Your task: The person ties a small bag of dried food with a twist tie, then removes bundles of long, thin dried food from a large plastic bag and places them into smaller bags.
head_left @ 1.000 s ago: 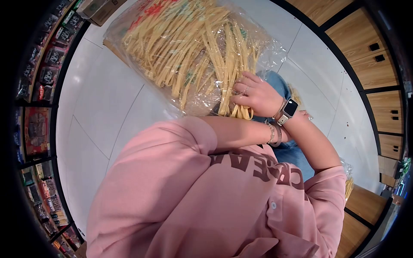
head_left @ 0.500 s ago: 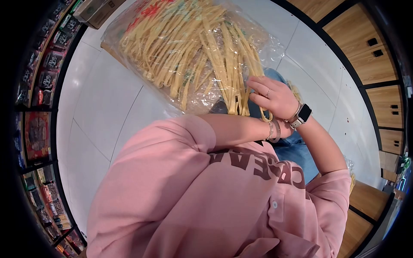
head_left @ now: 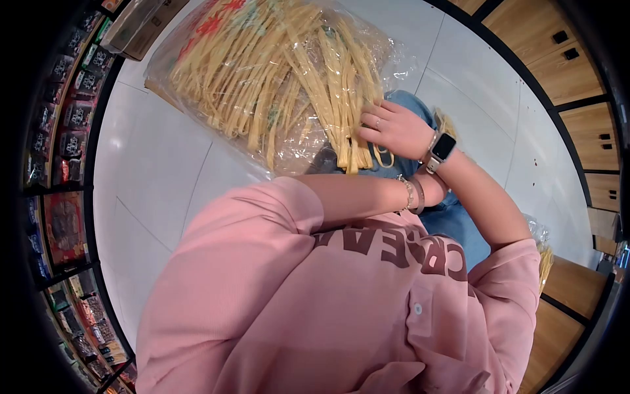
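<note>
A large clear plastic bag point(head_left: 216, 39) full of long yellow dried sticks point(head_left: 262, 72) lies in front of me, partly on my blue jeans point(head_left: 459, 226). My right hand point(head_left: 394, 128), with a smartwatch on its wrist, grips the ends of a bundle of sticks at the bag's near end. My left forearm, with bracelets point(head_left: 413, 194) on the wrist, crosses under the right forearm. Only a sliver of my left hand point(head_left: 432, 187) shows there, so its fingers are hidden. My pink sweatshirt point(head_left: 315, 295) fills the lower part of the view.
A white tiled floor point(head_left: 151, 184) lies below. Shelves of packaged goods point(head_left: 62, 118) curve along the left. Wooden cabinets point(head_left: 577, 72) stand at the right. A cardboard box point(head_left: 138, 26) sits at the far left of the bag. Another small bag of sticks point(head_left: 543, 253) rests on a wooden bench.
My right hand moved right with the stick ends half a second ago, then came back left and down onto the bundle. The bag shifted slightly left.
</note>
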Action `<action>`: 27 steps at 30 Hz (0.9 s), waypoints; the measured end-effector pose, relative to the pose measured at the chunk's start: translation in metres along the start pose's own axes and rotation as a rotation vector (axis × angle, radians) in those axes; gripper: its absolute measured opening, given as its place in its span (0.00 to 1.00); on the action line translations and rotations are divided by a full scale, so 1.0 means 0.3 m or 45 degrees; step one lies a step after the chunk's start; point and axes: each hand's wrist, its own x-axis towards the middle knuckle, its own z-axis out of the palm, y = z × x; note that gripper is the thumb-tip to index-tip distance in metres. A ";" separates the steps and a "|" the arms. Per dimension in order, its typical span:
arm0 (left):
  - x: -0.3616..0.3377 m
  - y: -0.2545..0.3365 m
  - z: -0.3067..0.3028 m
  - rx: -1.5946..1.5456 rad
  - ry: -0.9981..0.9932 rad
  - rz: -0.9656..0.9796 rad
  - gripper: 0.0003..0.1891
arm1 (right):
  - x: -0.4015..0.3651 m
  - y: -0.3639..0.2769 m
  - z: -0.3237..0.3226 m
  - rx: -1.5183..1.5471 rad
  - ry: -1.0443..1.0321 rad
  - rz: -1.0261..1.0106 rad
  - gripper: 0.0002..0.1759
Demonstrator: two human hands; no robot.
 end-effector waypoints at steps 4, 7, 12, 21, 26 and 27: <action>-0.018 0.052 -0.068 0.063 0.159 0.147 0.22 | 0.043 0.001 0.029 -0.004 0.171 -0.036 0.11; -0.028 0.051 -0.058 0.162 0.259 0.233 0.22 | 0.063 -0.005 0.025 -0.009 0.124 -0.007 0.10; -0.022 0.035 -0.044 -0.036 0.234 0.187 0.23 | 0.027 0.009 -0.001 0.056 0.287 -0.077 0.10; -0.039 0.114 -0.135 0.018 -0.086 -0.108 0.12 | -0.057 0.020 -0.082 0.207 0.509 0.290 0.09; -0.041 0.074 -0.082 0.050 0.200 -0.036 0.10 | -0.073 -0.029 -0.176 0.756 0.807 0.595 0.10; -0.019 0.037 -0.038 -0.138 0.284 0.033 0.09 | -0.075 -0.051 -0.199 0.749 0.899 0.620 0.09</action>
